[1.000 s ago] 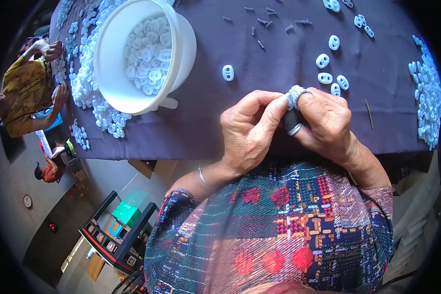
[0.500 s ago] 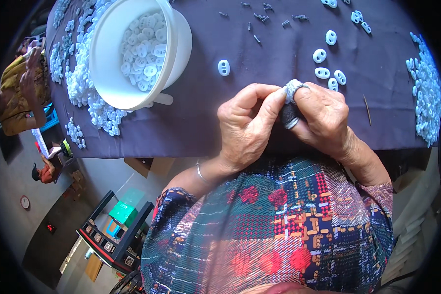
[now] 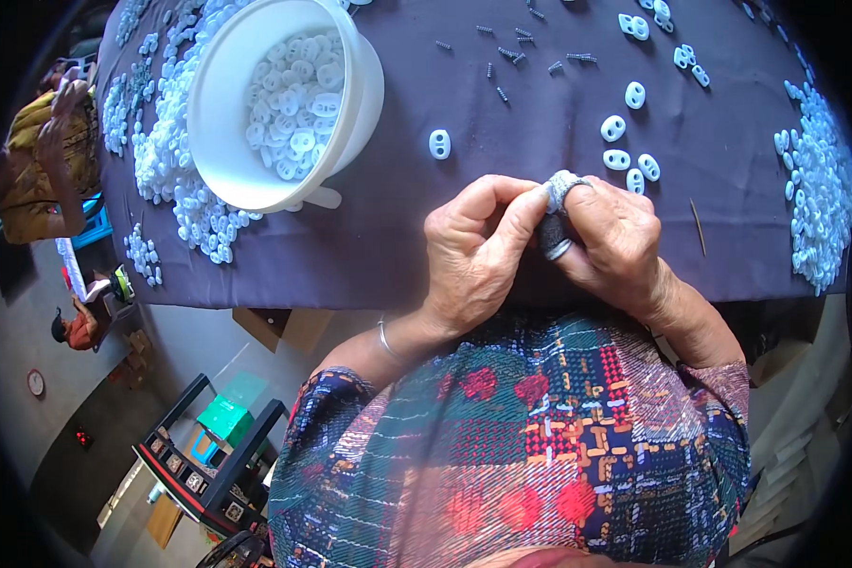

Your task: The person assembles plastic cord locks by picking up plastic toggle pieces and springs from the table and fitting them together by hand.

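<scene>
Over the dark table cloth (image 3: 369, 260), my left hand (image 3: 473, 251) and my right hand (image 3: 620, 237) meet fingertip to fingertip, both closed in a pinch. What sits between them is small and mostly covered by the fingers. Grey fabric (image 3: 566, 182) wraps a right fingertip, and a dark wrap with a pale edge (image 3: 553, 237) covers the right thumb. Beyond my left hand lies one white oval two-holed piece (image 3: 439, 144). Several similar pieces (image 3: 616, 159) are scattered beyond my right hand. Small dark coil springs (image 3: 502, 94) lie farther off.
A white tub (image 3: 364, 109) with many white pieces stands at the left. Heaps of white pieces (image 3: 166, 142) spread beside it, with another heap (image 3: 817, 189) at the right edge. A thin brown stick (image 3: 698, 227) lies right of my hands. Another person (image 3: 52, 166) is at far left.
The whole view has shifted slightly, so the table things appear a little lower. My hands keep the same pinch, with barely any change in finger position.
</scene>
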### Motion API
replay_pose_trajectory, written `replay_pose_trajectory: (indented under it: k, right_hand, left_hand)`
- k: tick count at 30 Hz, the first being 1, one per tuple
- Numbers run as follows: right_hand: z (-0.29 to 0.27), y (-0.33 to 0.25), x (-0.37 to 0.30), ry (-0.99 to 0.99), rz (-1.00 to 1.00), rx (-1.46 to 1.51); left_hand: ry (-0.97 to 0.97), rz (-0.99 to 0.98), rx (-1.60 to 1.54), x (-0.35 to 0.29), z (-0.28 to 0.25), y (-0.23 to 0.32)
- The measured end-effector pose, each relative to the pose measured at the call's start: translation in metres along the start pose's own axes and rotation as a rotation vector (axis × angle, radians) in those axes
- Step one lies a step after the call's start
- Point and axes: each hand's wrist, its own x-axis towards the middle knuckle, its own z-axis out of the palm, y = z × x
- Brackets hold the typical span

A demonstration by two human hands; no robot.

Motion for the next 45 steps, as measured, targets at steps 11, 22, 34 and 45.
replay_pose_trajectory:
  k: [11,22,34,45]
  right_hand:
    - [0.007,-0.002,-0.004,0.037,0.017,0.006]
    - [0.002,-0.002,-0.003,0.072,0.099,0.069]
    - [-0.007,-0.005,0.001,0.094,0.015,0.184]
    - [-0.072,0.007,-0.005,0.247,0.345,-0.129]
  left_hand:
    - [-0.040,0.017,0.024,0.000,-0.005,-0.002]
    - [-0.081,-0.025,-0.089,0.002,-0.007,0.001]
    - [-0.015,0.021,-0.030,-0.008,-0.010,0.018]
    - [0.499,0.598,0.913,0.043,-0.114,0.078]
